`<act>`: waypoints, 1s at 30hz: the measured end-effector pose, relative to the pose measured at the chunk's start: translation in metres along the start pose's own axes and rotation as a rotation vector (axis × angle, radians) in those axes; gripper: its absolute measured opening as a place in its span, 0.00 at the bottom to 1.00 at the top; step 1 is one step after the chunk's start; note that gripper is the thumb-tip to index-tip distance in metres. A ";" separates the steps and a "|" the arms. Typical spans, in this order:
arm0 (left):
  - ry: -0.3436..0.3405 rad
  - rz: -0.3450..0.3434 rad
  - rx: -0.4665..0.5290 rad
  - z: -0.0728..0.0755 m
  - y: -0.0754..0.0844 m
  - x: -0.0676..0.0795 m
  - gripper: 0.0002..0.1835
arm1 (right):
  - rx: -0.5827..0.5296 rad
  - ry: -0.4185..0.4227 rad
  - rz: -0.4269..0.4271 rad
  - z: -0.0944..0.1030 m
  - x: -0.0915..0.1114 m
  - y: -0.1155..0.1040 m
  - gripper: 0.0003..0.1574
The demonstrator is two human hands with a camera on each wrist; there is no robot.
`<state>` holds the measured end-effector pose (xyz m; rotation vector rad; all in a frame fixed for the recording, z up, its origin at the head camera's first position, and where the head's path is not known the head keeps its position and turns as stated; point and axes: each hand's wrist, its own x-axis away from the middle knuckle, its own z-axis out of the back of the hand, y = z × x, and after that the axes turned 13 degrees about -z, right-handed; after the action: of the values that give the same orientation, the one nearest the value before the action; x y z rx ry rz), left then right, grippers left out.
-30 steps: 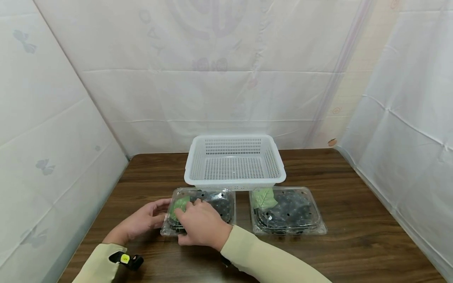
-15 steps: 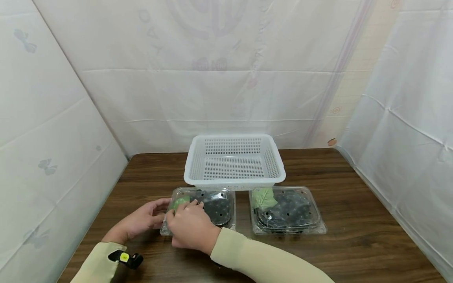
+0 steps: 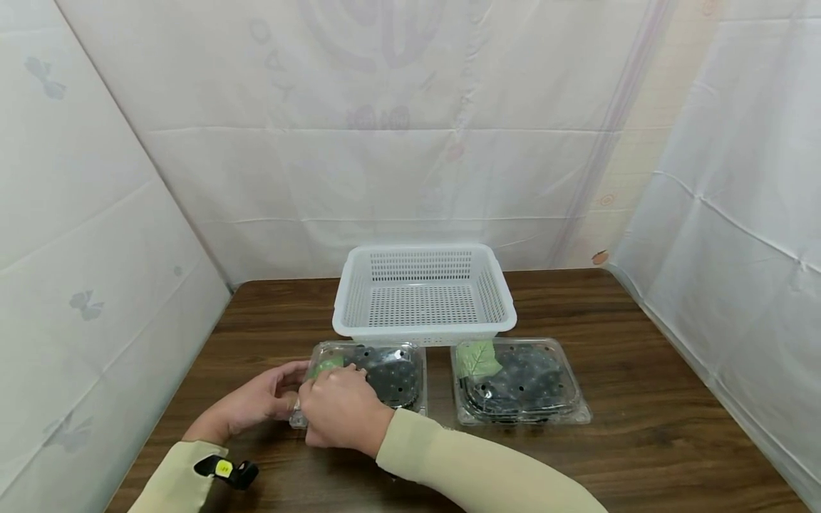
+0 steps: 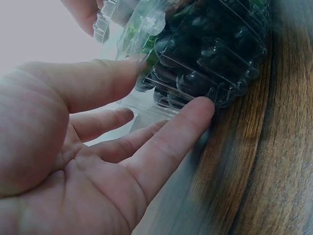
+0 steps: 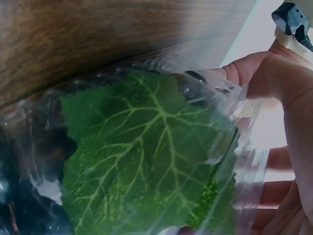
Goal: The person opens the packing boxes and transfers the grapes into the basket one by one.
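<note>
Fingers of the left hand (image 3: 259, 395) lie spread and nearly straight, thumb and index touching the left end of the left fruit box (image 3: 391, 377); the right hand (image 3: 343, 413) is curled over that end and seems to pinch its rim, fingertips hidden in the head view. This box, 1 of 2 on the worktop (image 3: 269, 320), sits left of centre, before the white basket (image 3: 423, 330) near the far edge. Loosening the lid (image 3: 385, 353) appears in hand; the next move calls for a braced base and gentle upward peel.

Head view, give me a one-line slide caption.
Left hand and right hand at one clear box of dark fruit, a second box beside it, white basket behind.
</note>
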<state>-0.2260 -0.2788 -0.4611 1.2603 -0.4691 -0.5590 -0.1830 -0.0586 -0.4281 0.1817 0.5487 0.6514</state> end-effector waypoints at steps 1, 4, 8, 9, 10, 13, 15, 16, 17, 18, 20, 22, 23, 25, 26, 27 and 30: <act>0.002 0.000 0.000 0.000 0.000 0.000 0.44 | -0.001 -0.008 0.010 0.000 0.000 0.000 0.25; 0.009 -0.005 -0.015 0.000 -0.002 0.001 0.44 | -0.009 -0.047 0.032 -0.001 -0.002 0.000 0.25; 0.020 -0.019 -0.031 0.000 -0.004 0.002 0.43 | -0.036 -0.109 0.043 0.000 -0.003 0.001 0.22; 0.021 -0.023 -0.031 0.000 -0.004 0.002 0.43 | -0.039 -0.116 0.045 0.000 -0.003 0.001 0.22; 0.023 -0.027 -0.030 0.000 -0.004 0.002 0.43 | -0.048 -0.123 0.045 0.001 -0.003 0.001 0.21; 0.029 -0.030 -0.031 -0.001 -0.005 0.003 0.43 | -0.054 -0.125 0.044 0.002 -0.004 0.001 0.20; 0.030 -0.034 -0.029 -0.001 -0.005 0.004 0.42 | -0.055 -0.125 0.043 0.002 -0.004 0.001 0.20; 0.029 -0.036 -0.028 -0.001 -0.006 0.004 0.42 | -0.057 -0.124 0.041 0.002 -0.004 0.001 0.19; 0.028 -0.038 -0.025 -0.001 -0.006 0.003 0.42 | -0.058 -0.124 0.040 0.002 -0.004 0.001 0.19; 0.028 -0.041 -0.023 -0.001 -0.006 0.004 0.41 | -0.060 -0.124 0.038 0.002 -0.004 0.001 0.19; 0.025 -0.044 -0.020 -0.001 -0.007 0.004 0.41 | -0.068 -0.127 0.033 0.002 -0.003 0.000 0.19; 0.024 -0.048 -0.020 -0.001 -0.007 0.004 0.41 | -0.073 -0.131 0.030 0.002 -0.003 0.000 0.20; 0.024 -0.050 -0.020 -0.001 -0.007 0.004 0.41 | -0.075 -0.133 0.030 0.002 -0.003 0.000 0.20; 0.025 -0.053 -0.021 -0.002 -0.007 0.005 0.41 | -0.077 -0.138 0.029 0.002 -0.003 0.001 0.20; 0.026 -0.056 -0.022 -0.002 -0.007 0.005 0.41 | -0.077 -0.142 0.027 0.002 -0.003 0.001 0.20; 0.027 -0.058 -0.023 -0.002 -0.007 0.005 0.41 | -0.078 -0.148 0.026 0.002 -0.004 0.001 0.20; 0.035 -0.062 -0.024 -0.002 -0.008 0.005 0.40 | -0.077 -0.172 0.019 0.004 -0.005 0.001 0.21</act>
<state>-0.2217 -0.2817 -0.4690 1.2627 -0.3944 -0.5925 -0.1848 -0.0607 -0.4227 0.1693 0.3566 0.6673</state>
